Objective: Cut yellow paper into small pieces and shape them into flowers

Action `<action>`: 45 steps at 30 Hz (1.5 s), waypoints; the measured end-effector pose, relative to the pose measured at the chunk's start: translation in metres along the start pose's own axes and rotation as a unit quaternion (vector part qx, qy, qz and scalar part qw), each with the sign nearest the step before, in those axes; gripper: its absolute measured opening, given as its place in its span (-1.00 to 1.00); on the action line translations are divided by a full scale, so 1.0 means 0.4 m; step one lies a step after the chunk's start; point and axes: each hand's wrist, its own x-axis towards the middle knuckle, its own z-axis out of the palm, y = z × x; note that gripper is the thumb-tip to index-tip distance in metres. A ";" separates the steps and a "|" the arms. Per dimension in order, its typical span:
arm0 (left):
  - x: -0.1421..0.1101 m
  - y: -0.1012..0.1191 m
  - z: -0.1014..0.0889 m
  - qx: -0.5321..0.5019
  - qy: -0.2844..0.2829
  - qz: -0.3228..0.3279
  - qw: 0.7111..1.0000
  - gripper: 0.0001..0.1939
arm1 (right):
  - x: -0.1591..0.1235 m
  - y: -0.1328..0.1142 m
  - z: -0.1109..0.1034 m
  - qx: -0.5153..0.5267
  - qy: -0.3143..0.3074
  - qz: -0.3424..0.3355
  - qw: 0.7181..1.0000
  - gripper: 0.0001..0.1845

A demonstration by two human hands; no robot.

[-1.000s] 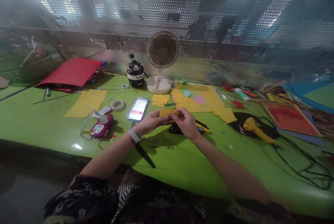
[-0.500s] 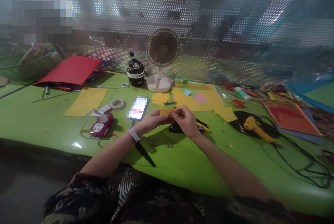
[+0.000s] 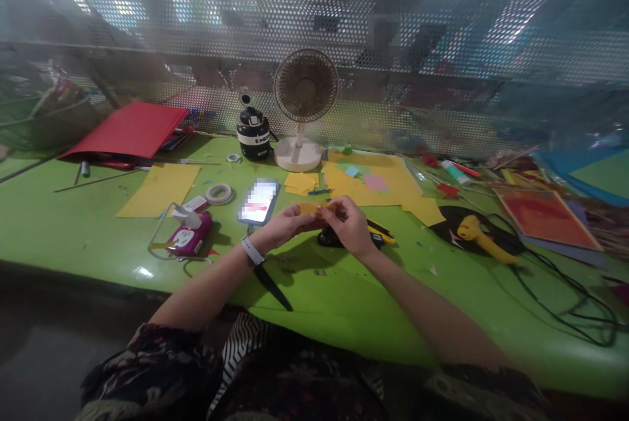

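On the green surface (image 3: 339,303), the far-left basket (image 3: 29,129) holds blurred items. Near the middle, the left hand (image 3: 281,227) and right hand (image 3: 352,227) are equally near, their fingers pinching opposite ends of a small yellow paper piece (image 3: 308,209), long axis left to right.

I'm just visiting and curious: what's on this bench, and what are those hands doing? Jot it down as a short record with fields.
Left hand: holding a small yellow piece, apparently paper
Right hand: pinching the same piece near its right end
Surface: green tabletop
Under the right hand: black-and-yellow tool, partly hidden
Beyond the hands: fan and black bottle
To the left: phone, tape roll, red folder
To the right: yellow glue gun, orange sheet
Unclear: the piece's full shape
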 end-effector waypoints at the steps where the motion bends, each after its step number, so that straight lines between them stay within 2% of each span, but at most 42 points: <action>1: 0.000 0.000 0.001 -0.002 0.000 0.001 1.000 -0.67 | 0.000 0.000 0.000 0.007 0.001 0.007 1.000 -0.60; 6: -0.002 0.004 0.009 -0.006 -0.011 0.019 1.000 -0.61 | -0.002 0.005 0.002 0.060 -0.003 0.031 0.998 -0.48; 10: -0.002 0.003 0.008 -0.020 -0.004 0.028 0.999 -0.63 | -0.003 0.010 0.002 0.077 -0.004 0.045 0.996 -0.54; 15: -0.001 0.002 0.007 -0.038 0.010 0.038 0.999 -0.66 | 0.000 0.002 0.002 0.075 0.030 0.054 0.995 -0.57; 20: -0.004 0.004 0.010 -0.025 0.010 0.039 0.999 -0.62 | 0.010 -0.005 -0.001 0.114 0.042 0.084 0.989 -0.52; 23: -0.003 0.002 0.008 -0.018 0.010 0.047 0.999 -0.62 | 0.013 -0.003 0.000 0.128 0.028 0.105 0.986 -0.49; 30: 0.003 -0.001 0.008 0.025 0.018 0.072 0.997 -0.62 | 0.013 -0.004 -0.006 0.097 0.023 0.084 0.991 -0.55; 35: 0.000 0.011 -0.001 0.130 0.066 0.033 0.989 -0.65 | 0.015 -0.019 -0.020 0.066 0.036 0.073 0.994 -0.55; 40: 0.000 0.018 -0.010 0.178 0.069 -0.008 0.982 -0.61 | 0.016 -0.029 -0.024 0.066 0.036 0.071 0.995 -0.55; 42: 0.001 0.019 -0.010 0.176 0.070 0.001 0.982 -0.58 | 0.017 -0.027 -0.023 0.086 0.025 0.079 0.993 -0.56; 45: 0.000 0.020 -0.008 0.175 0.078 0.017 0.981 -0.55 | 0.017 -0.020 -0.020 0.121 -0.033 0.102 0.987 -0.55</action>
